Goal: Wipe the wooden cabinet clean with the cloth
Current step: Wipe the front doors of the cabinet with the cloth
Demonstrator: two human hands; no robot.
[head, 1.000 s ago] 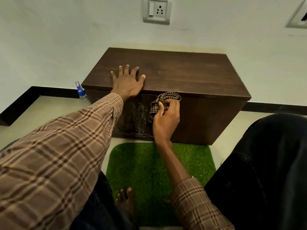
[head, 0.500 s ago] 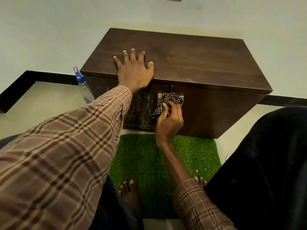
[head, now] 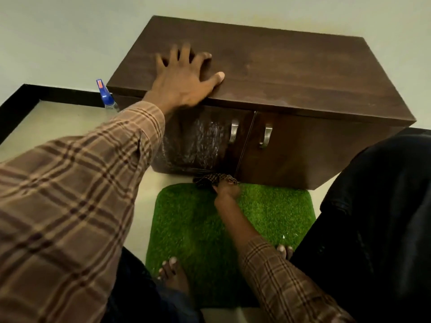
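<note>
My left hand (head: 186, 82) lies spread flat atop the wooden cabinet (head: 291, 73); below, my right hand (head: 227, 190) grips the cloth (head: 210, 179) against its base.

Cabinet (head: 268, 73) dark brown woodgrain; cloth (head: 213, 178) brown-black check; mat (head: 233, 229) green; sleeve (head: 70, 194) tan plaid; bottle cap (head: 103, 93) blue.

Both sleeves (head: 77, 201) are brown plaid with darker stripes (cuffs buttoned loose); trousers (head: 377, 217) dark; feet (head: 173, 273) bare.
</note>
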